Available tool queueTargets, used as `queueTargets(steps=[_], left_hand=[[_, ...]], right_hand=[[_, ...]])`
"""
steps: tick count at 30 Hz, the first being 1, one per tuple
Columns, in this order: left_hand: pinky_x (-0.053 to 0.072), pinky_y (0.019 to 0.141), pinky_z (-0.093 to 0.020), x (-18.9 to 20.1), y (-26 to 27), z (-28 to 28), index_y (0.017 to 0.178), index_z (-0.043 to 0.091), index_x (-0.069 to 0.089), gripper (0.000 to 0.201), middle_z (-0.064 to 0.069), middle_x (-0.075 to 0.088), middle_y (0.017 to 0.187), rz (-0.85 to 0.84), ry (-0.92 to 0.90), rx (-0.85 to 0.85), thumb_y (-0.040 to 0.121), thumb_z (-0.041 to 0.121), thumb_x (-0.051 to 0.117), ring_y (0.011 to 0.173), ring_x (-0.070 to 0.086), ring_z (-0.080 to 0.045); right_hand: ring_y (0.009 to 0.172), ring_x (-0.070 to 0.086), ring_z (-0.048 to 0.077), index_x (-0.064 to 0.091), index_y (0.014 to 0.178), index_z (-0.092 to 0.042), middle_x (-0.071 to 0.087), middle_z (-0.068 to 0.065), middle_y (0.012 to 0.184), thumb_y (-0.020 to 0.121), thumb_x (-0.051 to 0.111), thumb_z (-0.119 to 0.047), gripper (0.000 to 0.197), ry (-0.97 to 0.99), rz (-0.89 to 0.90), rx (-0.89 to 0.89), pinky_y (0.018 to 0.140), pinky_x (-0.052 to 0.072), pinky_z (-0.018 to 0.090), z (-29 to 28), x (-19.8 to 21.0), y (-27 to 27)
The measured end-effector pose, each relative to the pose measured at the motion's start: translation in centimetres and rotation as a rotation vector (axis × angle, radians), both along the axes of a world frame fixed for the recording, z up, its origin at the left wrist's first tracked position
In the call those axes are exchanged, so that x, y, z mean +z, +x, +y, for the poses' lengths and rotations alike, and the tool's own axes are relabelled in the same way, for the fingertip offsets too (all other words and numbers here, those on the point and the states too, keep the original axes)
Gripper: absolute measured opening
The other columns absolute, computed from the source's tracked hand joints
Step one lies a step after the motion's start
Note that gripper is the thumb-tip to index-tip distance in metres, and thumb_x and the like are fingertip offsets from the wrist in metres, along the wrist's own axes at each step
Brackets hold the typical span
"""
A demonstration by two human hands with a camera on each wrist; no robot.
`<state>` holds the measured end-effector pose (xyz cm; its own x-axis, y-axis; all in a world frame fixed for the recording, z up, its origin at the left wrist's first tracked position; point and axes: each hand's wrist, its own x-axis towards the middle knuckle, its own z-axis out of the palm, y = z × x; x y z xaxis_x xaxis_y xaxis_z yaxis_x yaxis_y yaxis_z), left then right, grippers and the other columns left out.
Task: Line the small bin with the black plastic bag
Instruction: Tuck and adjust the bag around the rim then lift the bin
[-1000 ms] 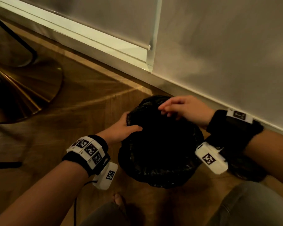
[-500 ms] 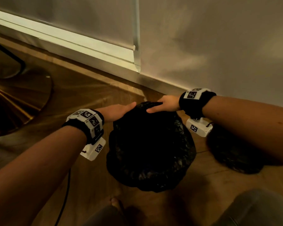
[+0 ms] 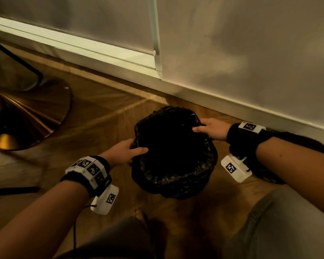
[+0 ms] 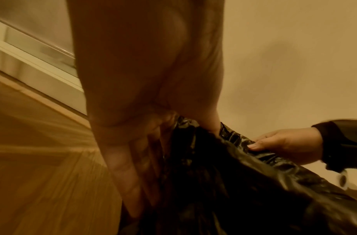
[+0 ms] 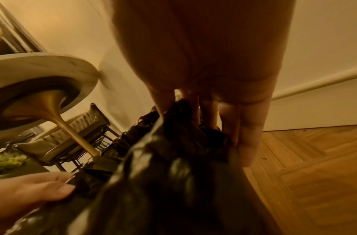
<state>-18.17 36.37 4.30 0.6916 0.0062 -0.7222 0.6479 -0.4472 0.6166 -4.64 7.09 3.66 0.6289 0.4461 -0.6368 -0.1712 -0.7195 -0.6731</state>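
The black plastic bag (image 3: 174, 176) covers the small bin on the wooden floor; its mouth stands open and its edge is folded down over the outside, hiding the bin itself. My left hand (image 3: 134, 148) grips the bag's edge at the left of the rim, thumb inside and fingers outside. On the far right of the rim, my right hand (image 3: 202, 128) pinches the edge. The left wrist view shows the left hand (image 4: 153, 127) on the crinkled bag (image 4: 234, 190). In the right wrist view the right hand (image 5: 204, 108) has its fingers down along the bag (image 5: 173, 182).
The white skirting board (image 3: 232, 107) and wall run close behind the bin. A gold table base (image 3: 26, 116) stands at the left. A second dark heap (image 3: 269, 174) lies on the floor under my right forearm. My knees (image 3: 288, 221) and a bare foot (image 3: 138, 214) are in front.
Both hands have left the far side of the rim and moved apart, the left to the left side and the right to the right side. The bag's mouth now looks wider.
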Motion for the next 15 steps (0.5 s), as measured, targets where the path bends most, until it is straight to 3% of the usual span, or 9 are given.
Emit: queueTargets(steps=[3,5,7,9,11,13,15], left_hand=[[0.051,0.094,-0.048,1.3,-0.5,-0.5,0.135,0.028,0.050,0.076,0.006,0.057,0.134,0.028,0.009,0.097,0.075,0.075,0.052,0.111,0.061,-0.021],[0.045,0.097,-0.050,1.3,-1.3,-0.6,0.148,0.026,0.034,0.083,0.002,0.040,0.149,0.120,0.016,0.265,0.083,0.077,0.033,0.125,0.050,-0.031],[0.038,0.103,-0.059,0.9,-2.5,-1.0,0.152,0.026,0.025,0.090,-0.005,0.025,0.158,0.283,-0.071,0.392,0.081,0.082,0.021,0.134,0.039,-0.042],[0.035,0.102,-0.064,0.0,-3.5,-1.8,0.150,0.031,0.027,0.101,-0.010,0.026,0.158,0.432,-0.328,0.459,0.069,0.090,0.015,0.136,0.033,-0.046],[0.037,0.100,-0.067,-0.6,-3.7,-2.9,0.149,0.035,0.029,0.099,-0.011,0.031,0.155,0.432,-0.593,0.551,0.070,0.090,0.009,0.137,0.033,-0.045],[0.039,0.098,-0.068,-1.3,-3.7,-3.7,0.147,0.036,0.031,0.093,-0.012,0.040,0.147,0.385,-0.660,0.632,0.074,0.088,0.012,0.130,0.040,-0.044],[0.041,0.095,-0.068,-1.8,-3.6,-3.5,0.147,0.035,0.032,0.094,-0.013,0.043,0.143,0.383,-0.609,0.635,0.072,0.090,0.017,0.126,0.044,-0.045]], right_hand=[[0.122,0.054,0.022,0.052,0.134,-0.018,0.055,0.004,0.137,0.093,0.054,-0.035,0.044,0.042,-0.063,-0.083,0.106,0.040,0.036,0.1,0.8,-0.8],[0.136,0.039,0.021,0.037,0.145,-0.021,0.041,-0.002,0.148,0.093,0.049,-0.048,0.060,0.037,-0.106,-0.189,0.109,0.031,0.032,-0.2,1.4,-1.7],[0.141,0.031,0.021,0.029,0.149,-0.022,0.032,-0.004,0.153,0.087,0.041,-0.067,0.077,0.045,-0.026,-0.272,0.111,0.026,0.034,-0.4,1.8,-2.8],[0.136,0.040,0.022,0.034,0.147,-0.024,0.040,-0.002,0.149,0.085,0.037,-0.072,0.078,0.142,0.194,-0.371,0.112,0.030,0.037,-0.4,1.8,-3.8],[0.132,0.045,0.025,0.038,0.145,-0.024,0.048,0.002,0.143,0.088,0.039,-0.066,0.070,0.297,0.429,-0.500,0.113,0.031,0.043,-0.1,1.3,-4.5],[0.132,0.045,0.026,0.038,0.144,-0.024,0.047,0.003,0.144,0.087,0.041,-0.066,0.071,0.367,0.526,-0.535,0.114,0.031,0.045,0.1,1.0,-4.6],[0.126,0.050,0.024,0.044,0.140,-0.023,0.052,0.003,0.139,0.086,0.045,-0.065,0.069,0.342,0.510,-0.536,0.110,0.035,0.043,0.1,0.9,-4.5]])
